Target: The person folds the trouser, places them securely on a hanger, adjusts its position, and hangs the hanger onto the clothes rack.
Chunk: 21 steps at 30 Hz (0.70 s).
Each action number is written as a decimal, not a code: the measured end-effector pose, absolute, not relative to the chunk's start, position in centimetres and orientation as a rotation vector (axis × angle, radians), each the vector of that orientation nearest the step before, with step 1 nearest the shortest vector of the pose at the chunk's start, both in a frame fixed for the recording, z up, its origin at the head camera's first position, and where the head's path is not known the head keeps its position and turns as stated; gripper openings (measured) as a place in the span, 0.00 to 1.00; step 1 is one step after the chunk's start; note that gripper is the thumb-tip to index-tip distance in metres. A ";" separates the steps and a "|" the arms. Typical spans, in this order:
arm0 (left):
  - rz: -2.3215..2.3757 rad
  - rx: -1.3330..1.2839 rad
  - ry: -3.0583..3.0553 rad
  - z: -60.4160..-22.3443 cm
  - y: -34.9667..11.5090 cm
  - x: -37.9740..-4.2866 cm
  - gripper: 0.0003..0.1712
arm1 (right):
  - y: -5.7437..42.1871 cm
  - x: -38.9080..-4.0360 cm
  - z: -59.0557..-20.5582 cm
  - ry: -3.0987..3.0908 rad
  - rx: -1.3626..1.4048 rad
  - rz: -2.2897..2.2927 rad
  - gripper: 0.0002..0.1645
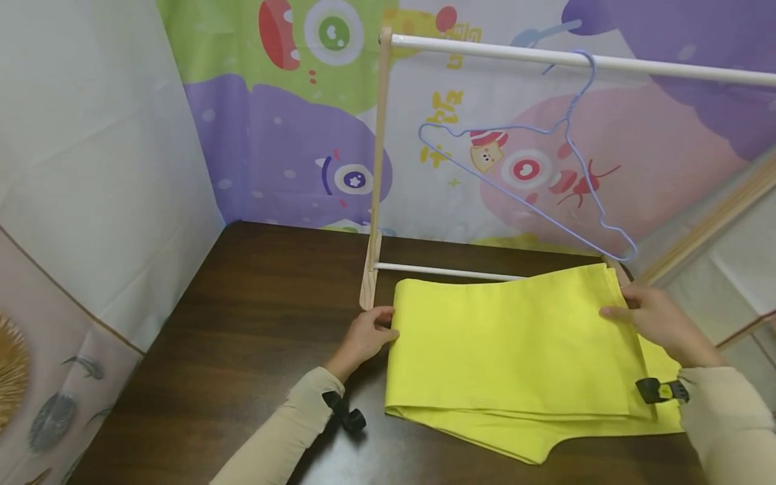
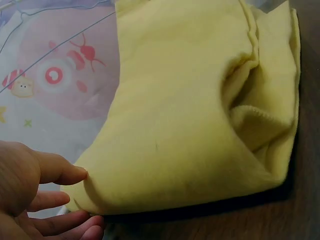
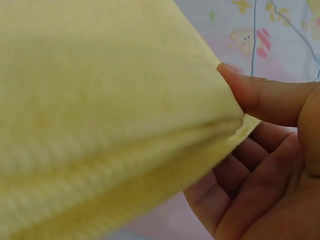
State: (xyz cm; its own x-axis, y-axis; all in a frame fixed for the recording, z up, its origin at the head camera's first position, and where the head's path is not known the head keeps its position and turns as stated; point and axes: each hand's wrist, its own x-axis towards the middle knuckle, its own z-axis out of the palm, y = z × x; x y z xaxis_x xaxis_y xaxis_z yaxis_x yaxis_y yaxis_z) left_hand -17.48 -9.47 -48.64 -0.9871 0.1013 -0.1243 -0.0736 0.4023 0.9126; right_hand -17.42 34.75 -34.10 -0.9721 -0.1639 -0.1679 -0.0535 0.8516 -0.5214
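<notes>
Yellow trousers, folded over in layers, lie in front of me on the dark table. At their left folded edge is my left hand, gripping the far corner between thumb and fingers. In the left wrist view, the left hand has one digit on top of the yellow cloth and others below it. My right hand pinches the stacked hem at the far right corner, which is raised. The right wrist view shows the right thumb over the cloth, with curled fingers underneath.
Behind the trousers stands a rack with a wooden post, a white top rail and a lower white bar. A blue wire hanger hangs from the top rail. A cartoon-printed backdrop and a white side panel enclose the table.
</notes>
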 end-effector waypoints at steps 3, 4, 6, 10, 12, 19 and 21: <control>1.626 0.023 2.483 -48.9 -9.0 -17.4 0.28 | 36.0 -17.5 -34.2 2.754 -0.127 -0.761 0.40; 1.624 0.019 2.476 -48.9 -8.9 -17.3 0.28 | 36.4 -17.6 -34.3 2.741 -0.119 -0.750 0.44; 1.623 0.036 2.464 -49.0 -8.6 -17.1 0.28 | 37.3 -17.6 -34.5 2.733 -0.107 -0.733 0.47; 1.619 0.065 2.447 -49.0 -8.2 -16.8 0.29 | 38.6 -17.7 -35.1 2.765 -0.079 -0.721 0.40; 1.619 0.070 2.448 -49.0 -8.0 -16.7 0.29 | 39.1 -17.8 -35.2 2.763 -0.054 -0.724 0.40; 1.575 0.131 2.486 -49.0 -7.3 -16.5 0.30 | 40.8 -17.9 -34.9 2.709 0.031 -0.715 0.47; 1.549 0.141 2.499 -49.0 -7.0 -16.5 0.30 | 41.3 -17.9 -34.9 2.706 0.045 -0.710 0.48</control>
State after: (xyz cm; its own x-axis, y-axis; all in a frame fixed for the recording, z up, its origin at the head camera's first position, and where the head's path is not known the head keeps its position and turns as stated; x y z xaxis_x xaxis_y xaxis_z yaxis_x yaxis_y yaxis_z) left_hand -16.49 -7.03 -49.03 -0.9759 0.1842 -0.1170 -0.0227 0.4474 0.8941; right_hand -17.88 41.29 -34.91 -0.9410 -0.0549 -0.3338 0.1160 0.8745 -0.4709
